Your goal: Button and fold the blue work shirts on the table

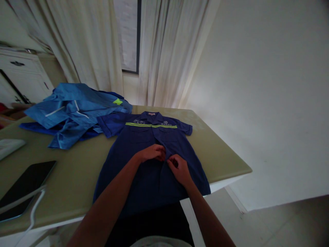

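Curtains up top, desk below: navy shirt laid out at ctr, both hands at its front edge.
Collar points to top of frame; lower part reaches near side of desk, bottom ctr. Blue clothes upper L, tablet lower L. L hand grip: fingers curled in at the opening, tips hidden, can't tell if they've got cloth. R hand grip: thumb & finger closed up, pinching front edge. Prob. light, soft, limp, not fragile; collar likely stiffer. Best hold: fingertip pinch on front edge.
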### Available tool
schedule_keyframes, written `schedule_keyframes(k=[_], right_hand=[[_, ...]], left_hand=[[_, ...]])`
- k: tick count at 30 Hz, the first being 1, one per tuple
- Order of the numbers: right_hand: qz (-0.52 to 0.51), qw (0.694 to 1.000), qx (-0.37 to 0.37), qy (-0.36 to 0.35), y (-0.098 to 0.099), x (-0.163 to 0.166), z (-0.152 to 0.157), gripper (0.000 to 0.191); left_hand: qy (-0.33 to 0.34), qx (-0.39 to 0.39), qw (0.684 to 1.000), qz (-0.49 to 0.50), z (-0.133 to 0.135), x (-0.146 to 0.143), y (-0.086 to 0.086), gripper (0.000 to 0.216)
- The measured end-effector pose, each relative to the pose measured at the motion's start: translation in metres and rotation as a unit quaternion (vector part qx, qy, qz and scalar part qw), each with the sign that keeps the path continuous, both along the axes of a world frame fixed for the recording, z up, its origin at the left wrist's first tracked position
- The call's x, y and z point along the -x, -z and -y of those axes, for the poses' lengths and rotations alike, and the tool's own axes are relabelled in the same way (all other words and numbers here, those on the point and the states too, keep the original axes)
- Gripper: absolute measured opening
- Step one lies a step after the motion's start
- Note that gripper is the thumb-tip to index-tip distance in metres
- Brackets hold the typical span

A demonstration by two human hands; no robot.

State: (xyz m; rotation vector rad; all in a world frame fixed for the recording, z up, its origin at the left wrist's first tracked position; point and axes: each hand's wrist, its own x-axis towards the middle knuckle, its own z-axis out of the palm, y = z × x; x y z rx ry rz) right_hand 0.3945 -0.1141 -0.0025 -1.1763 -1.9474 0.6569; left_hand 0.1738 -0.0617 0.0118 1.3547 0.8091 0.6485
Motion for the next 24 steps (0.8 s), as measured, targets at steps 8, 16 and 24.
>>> schedule_keyframes(k=[8,16,24], right_hand=[[0.066,0.998,-0.010,0.021,0.000,0.007,0.004,0.025],[-0.103,0.986,0.038,0.125,0.014,-0.015,-0.016,0.021],[0.046,0.993,0.102,0.026,-0.002,-0.010,-0.030,0.019]], left_hand=[[-0.025,-0.182,0.981,-0.068,-0.002,-0.014,0.010,0.025],[-0.244,-0.321,0.876,-0.265,-0.014,-0.001,0.014,0.026],[-0.248,-0.376,0.766,-0.459,-0.004,0.005,0.026,0.047]])
